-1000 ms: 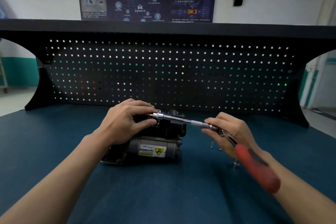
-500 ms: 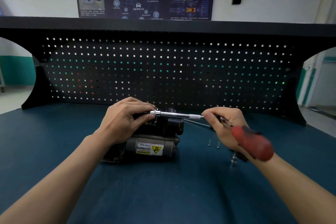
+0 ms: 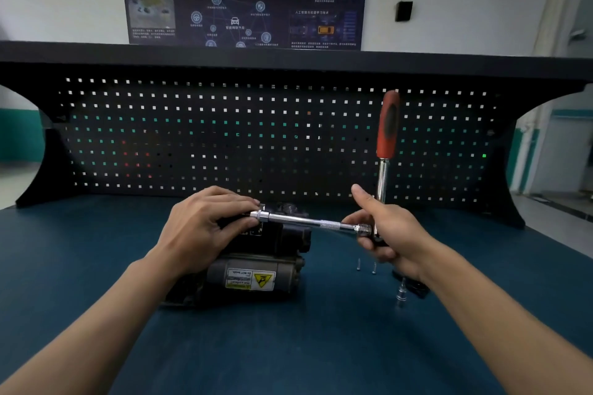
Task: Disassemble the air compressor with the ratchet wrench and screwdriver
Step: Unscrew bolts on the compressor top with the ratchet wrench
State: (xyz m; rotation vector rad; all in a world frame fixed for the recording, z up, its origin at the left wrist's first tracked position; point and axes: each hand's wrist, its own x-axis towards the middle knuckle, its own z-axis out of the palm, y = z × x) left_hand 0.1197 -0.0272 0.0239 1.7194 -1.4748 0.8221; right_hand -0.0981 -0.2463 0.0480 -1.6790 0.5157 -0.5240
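The air compressor (image 3: pixel 256 266) sits mid-bench under the left hand (image 3: pixel 202 228), whose fingers pinch the far end of the long extension (image 3: pixel 308 223) against its top, while the right hand (image 3: pixel 388 231) clasps the head of the ratchet wrench (image 3: pixel 386 128), red handle upright (I'd keep that bar level and squarely seated before swinging, lest it slip). Around them: blue bench top (image 3: pixel 288 346), pegboard (image 3: pixel 224 138), wall poster (image 3: pixel 244 3), a spare socket (image 3: pixel 401 293) and two loose screws (image 3: pixel 365 264) by the right wrist
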